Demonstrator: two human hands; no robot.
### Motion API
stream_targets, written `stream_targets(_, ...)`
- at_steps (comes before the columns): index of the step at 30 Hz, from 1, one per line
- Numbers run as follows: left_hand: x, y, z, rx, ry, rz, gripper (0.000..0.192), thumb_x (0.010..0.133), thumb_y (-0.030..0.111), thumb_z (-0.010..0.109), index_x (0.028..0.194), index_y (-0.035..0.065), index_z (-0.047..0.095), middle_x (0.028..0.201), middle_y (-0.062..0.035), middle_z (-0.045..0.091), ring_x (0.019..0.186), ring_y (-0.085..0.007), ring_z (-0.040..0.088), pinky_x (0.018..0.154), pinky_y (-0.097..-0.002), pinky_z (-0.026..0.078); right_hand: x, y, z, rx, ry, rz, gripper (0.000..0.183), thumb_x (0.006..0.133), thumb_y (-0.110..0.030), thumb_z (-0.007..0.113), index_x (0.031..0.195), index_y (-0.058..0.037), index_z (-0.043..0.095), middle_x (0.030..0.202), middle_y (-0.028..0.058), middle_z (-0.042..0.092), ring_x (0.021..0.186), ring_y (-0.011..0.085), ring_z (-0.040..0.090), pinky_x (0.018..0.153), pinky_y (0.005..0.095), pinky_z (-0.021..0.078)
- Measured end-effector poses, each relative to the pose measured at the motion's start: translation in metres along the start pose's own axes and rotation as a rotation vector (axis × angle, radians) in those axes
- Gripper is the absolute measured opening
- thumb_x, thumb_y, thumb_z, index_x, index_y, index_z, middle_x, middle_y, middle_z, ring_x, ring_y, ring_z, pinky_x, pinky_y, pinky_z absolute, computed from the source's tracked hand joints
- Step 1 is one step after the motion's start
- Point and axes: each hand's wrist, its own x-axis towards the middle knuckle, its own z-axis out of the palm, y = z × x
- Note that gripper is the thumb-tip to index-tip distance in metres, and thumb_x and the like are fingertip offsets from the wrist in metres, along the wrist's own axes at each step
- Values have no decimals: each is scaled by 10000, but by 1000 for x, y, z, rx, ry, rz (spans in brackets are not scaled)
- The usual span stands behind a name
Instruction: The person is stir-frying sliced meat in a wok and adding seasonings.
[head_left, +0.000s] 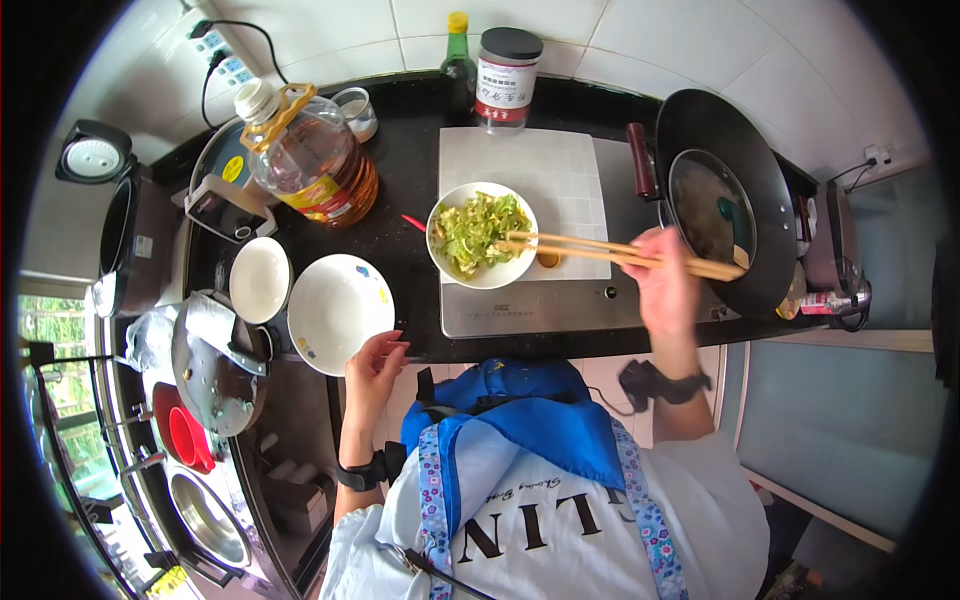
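My right hand holds a pair of long wooden chopsticks, slightly blurred. Their tips reach into a white bowl of chopped green vegetable with pale yellow bits, which stands on the cooktop's left edge and its pale mat. My left hand is at the near rim of a wide white bowl with small coloured prints; whether it grips the rim I cannot tell. A smaller white bowl stands beside that one. At the right, a black wok holds a dark, steamy round pan or liquid surface.
Left of the mat stand an oil jug and a small glass jar. A green bottle and a black-lidded jar stand by the wall. A cleaver lies on a round lid at the left. A red chili touches the food bowl's side.
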Motion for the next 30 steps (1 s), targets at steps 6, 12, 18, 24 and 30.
stream_targets(6, -8, -6, -1, -41, 61, 15, 233, 830, 52, 555, 1056, -2, 559, 867, -87, 643, 724, -121, 623, 616, -211, 492, 4, 86, -15, -374, 141, -29, 248, 899, -226, 493, 818, 6, 529, 802, 56, 539, 730, 139, 582, 653, 262, 516)
stream_targets(12, -11, -7, -1, -36, 65, 13, 234, 827, 46, 555, 1055, -6, 560, 866, -92, 644, 728, -123, 625, 625, -214, 497, 9, 108, -7, -451, 94, -169, 241, 885, -177, 516, 782, 35, 565, 800, 58, 516, 708, 140, 577, 650, 253, 510)
stream_targets(18, -13, -10, 0, -19, 72, 27, 233, 824, 41, 554, 1052, -6, 562, 861, -93, 645, 718, -126, 629, 618, -216, 500, 14, 132, -12, -622, 97, -342, 185, 825, -155, 605, 754, 14, 628, 682, 49, 543, 618, 115, 543, 554, 236, 420)
stream_targets(24, -12, -14, 1, -21, 65, 13, 232, 822, 38, 553, 1049, -6, 562, 869, -94, 647, 724, -128, 632, 617, -216, 501, 18, 130, -11, -213, 335, -56, 227, 843, -182, 585, 863, 43, 597, 816, 94, 614, 677, 135, 589, 596, 231, 495)
stream_targets(30, -12, -11, 2, -1, 64, 31, 228, 818, 39, 564, 1042, -4, 564, 851, -92, 650, 717, -127, 633, 621, -220, 504, 23, 112, -16, -145, 435, 86, 272, 833, -210, 599, 931, 41, 563, 879, 116, 615, 704, 162, 606, 616, 253, 521)
